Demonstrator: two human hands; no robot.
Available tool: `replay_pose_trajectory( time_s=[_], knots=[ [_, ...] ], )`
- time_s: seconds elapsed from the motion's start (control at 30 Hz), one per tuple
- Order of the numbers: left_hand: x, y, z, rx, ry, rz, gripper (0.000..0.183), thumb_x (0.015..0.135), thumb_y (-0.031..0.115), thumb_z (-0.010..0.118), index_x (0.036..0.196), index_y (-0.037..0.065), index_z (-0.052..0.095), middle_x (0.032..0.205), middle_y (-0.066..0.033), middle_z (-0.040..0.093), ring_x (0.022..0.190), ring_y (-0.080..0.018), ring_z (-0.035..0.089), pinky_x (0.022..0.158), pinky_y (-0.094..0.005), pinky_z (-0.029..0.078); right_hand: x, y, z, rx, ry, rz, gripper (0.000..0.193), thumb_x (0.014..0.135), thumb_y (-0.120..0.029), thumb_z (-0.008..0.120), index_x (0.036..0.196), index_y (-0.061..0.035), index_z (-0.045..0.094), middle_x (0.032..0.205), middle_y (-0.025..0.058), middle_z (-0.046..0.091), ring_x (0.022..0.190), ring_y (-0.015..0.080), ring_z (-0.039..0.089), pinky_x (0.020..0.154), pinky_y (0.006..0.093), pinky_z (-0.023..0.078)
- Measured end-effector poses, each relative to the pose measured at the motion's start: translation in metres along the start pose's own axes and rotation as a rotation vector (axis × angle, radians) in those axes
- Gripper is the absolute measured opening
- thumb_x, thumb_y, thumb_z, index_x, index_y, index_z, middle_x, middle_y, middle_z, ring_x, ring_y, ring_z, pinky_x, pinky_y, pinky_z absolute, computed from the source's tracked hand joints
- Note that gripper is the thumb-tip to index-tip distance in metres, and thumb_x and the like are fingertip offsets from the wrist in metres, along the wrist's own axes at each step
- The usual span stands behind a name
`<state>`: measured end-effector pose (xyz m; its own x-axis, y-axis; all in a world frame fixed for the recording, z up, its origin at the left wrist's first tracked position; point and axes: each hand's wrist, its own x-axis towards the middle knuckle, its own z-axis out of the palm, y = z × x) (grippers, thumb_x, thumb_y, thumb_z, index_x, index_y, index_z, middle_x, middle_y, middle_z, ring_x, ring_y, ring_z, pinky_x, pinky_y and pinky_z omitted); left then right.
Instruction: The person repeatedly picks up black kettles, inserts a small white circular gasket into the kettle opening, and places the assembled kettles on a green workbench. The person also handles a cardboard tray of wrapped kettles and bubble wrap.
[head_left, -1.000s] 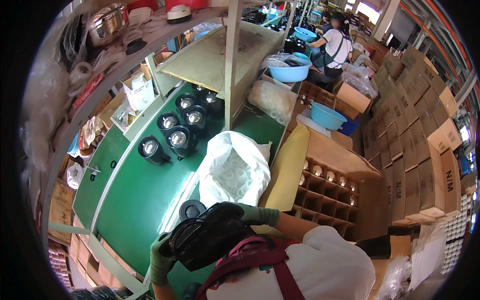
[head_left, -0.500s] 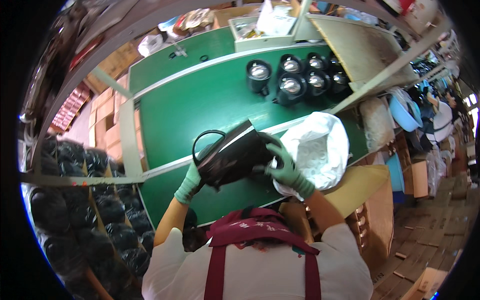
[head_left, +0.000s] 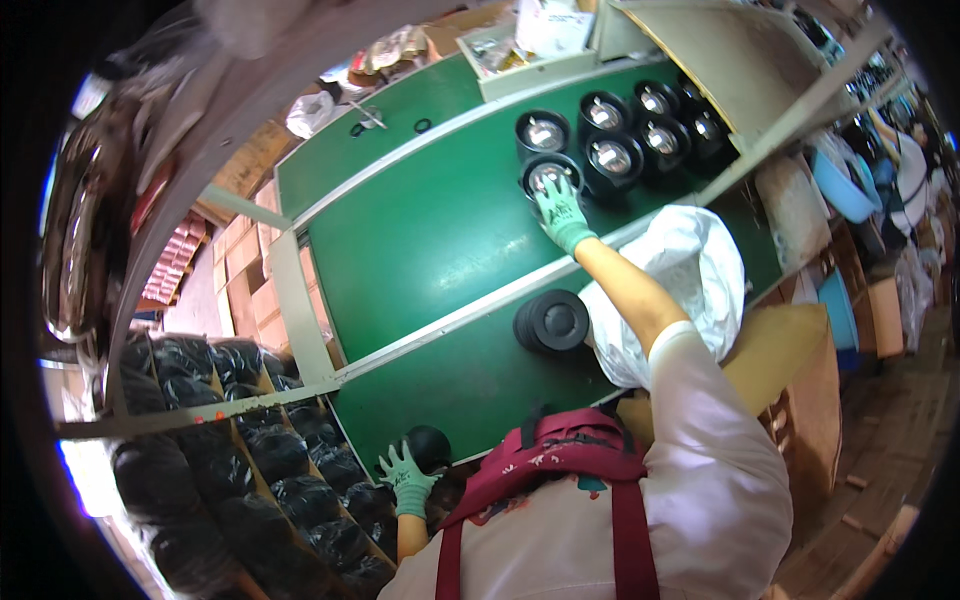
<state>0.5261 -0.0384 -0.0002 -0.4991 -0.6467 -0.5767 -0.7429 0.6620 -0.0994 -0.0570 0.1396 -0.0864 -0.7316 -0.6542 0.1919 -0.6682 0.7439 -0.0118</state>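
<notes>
My right hand, in a green-and-white glove, reaches over the green bench to a black jug with a shiny inside. Its fingers lie over the jug's near rim and mouth, gripping it there. The jug stands upright at the near left of a group of similar black jugs. At the bench's near left edge, my left hand has its fingers spread beside a rounded black thing, seeming to touch it. A short black cylinder with ringed ends rests on the bench's near strip.
A white plastic bag sits right of the cylinder, by an open cardboard box. Dark plastic-wrapped goods are packed at the left. Metal frame posts edge the green bench. A white tray stands at the back.
The black jug that both hands held up now stands by the others. My right hand has moved forward with it; my left has let go and dropped back left. The black cylinder has come into view.
</notes>
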Motion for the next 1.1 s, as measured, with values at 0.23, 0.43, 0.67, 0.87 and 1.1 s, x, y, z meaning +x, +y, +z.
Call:
replay_pose_trajectory(
  time_s=[0.23,0.43,0.67,0.87,1.1],
  knots=[
    [0.023,0.005,-0.024,0.326,-0.067,0.272,0.11,0.051,0.038,0.094,0.147,0.019,0.044,0.148,-0.0152,0.04,0.131,-0.0475,0.039,0.104,-0.0647,0.038,-0.117,0.086,-0.178,0.485,0.285,-0.264,0.059,0.078,-0.025,0.08,0.13,-0.009,0.058,0.139,0.0175,0.052,0.127,0.0348,0.052,0.106,0.0455,0.044],
    [0.033,0.127,-0.069,0.112,0.238,0.625,0.093,0.055,0.041,0.089,0.138,0.019,0.053,0.137,-0.0126,0.051,0.123,-0.0403,0.048,0.1,-0.0584,0.04,-0.344,0.189,-0.342,0.128,1.038,0.435,0.029,0.088,0.001,0.068,0.116,-0.0028,0.067,0.116,0.0095,0.068,0.104,0.0209,0.066,0.089,0.032,0.053],
    [0.067,0.237,-0.064,0.239,0.282,0.887,0.092,0.059,0.044,0.088,0.139,0.018,0.051,0.139,-0.0197,0.047,0.123,-0.0431,0.048,0.099,-0.057,0.043,-0.61,0.211,-0.18,-0.02,0.497,1.244,0.04,0.087,-0.032,0.069,0.118,-0.0063,0.065,0.112,0.018,0.065,0.098,0.0354,0.063,0.087,0.0465,0.051],
    [-0.056,0.322,-0.126,0.114,0.028,1.0,0.05,0.078,0.026,0.078,0.125,0.013,0.064,0.119,-0.0146,0.063,0.108,-0.0361,0.06,0.093,-0.0458,0.049,-0.606,0.195,-0.075,0.12,0.091,1.42,0.062,0.084,-0.038,0.07,0.131,0.0004,0.054,0.128,0.0295,0.057,0.117,0.0449,0.056,0.101,0.0499,0.047],
    [-0.062,0.474,-0.069,-0.202,0.009,1.309,0.039,0.086,0.021,0.071,0.122,0.007,0.064,0.113,-0.0145,0.065,0.107,-0.033,0.062,0.09,-0.043,0.05,-0.587,0.25,-0.009,0.161,-0.531,1.426,0.104,0.081,-0.071,0.055,0.143,0.0101,0.037,0.135,0.0336,0.05,0.128,0.0478,0.048,0.107,0.0557,0.037]
  ],
)
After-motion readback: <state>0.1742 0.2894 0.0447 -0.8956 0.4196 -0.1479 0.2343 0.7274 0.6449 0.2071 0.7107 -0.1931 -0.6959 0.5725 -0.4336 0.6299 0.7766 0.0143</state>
